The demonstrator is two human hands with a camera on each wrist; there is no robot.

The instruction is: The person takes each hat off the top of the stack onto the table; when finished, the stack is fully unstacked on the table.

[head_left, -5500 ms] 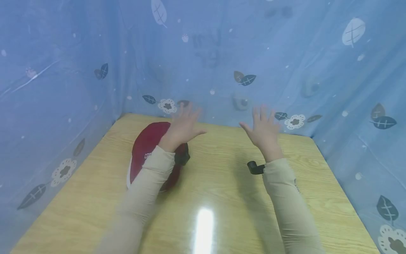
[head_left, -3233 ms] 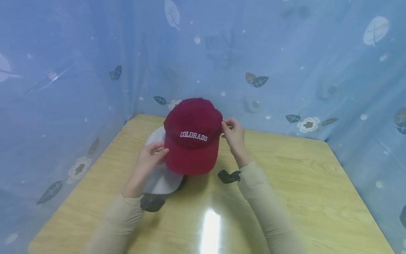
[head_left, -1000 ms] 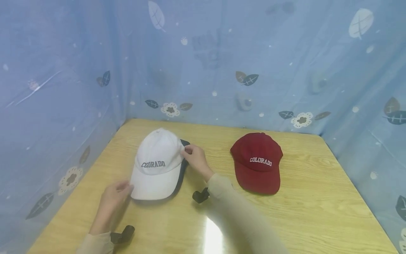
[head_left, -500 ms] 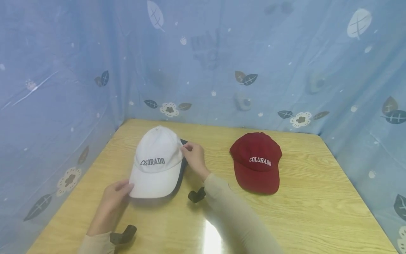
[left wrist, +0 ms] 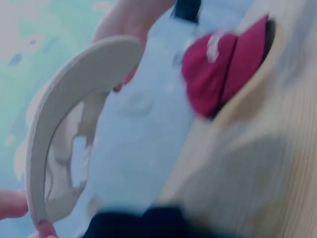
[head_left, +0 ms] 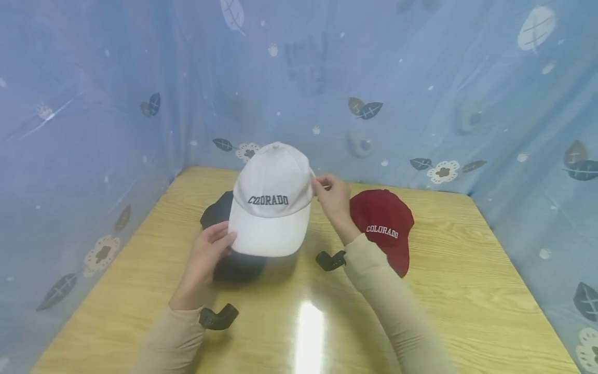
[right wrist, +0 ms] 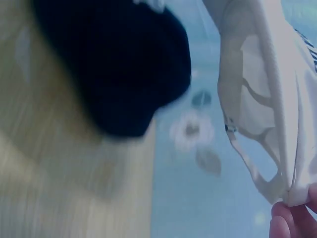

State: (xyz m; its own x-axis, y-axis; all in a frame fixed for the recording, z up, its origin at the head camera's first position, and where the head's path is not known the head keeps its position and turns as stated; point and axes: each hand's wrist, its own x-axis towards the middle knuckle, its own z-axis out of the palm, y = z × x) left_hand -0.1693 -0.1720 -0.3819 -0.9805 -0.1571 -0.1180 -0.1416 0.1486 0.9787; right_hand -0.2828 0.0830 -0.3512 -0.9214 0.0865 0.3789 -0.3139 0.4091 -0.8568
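A white baseball cap point(head_left: 268, 228) lettered COLORADO hangs above the table between both hands, its brim toward me. My left hand point(head_left: 204, 259) pinches the left corner of the brim. On the other side, my right hand point(head_left: 337, 205) pinches the lower edge of the crown. Below and behind it a dark cap point(head_left: 238, 270) lies on the table, mostly covered by the white one in the head view; the right wrist view shows more of the dark cap point(left wrist: 188, 12) point(right wrist: 124, 64). A red COLORADO cap point(head_left: 383, 215) lies at the right, partly behind my right forearm.
The wooden table point(head_left: 467, 291) ends at the back and sides against a blue patterned curtain point(head_left: 308, 67). Black wrist cameras point(head_left: 218, 317) stick out from both wrists. A bright light reflection lies on the table's front middle.
Earlier the red cap was carried from the stack to the right side and left there. Since half a second ago, both hands have raised the white cap and moved it rightward, exposing the dark cap.
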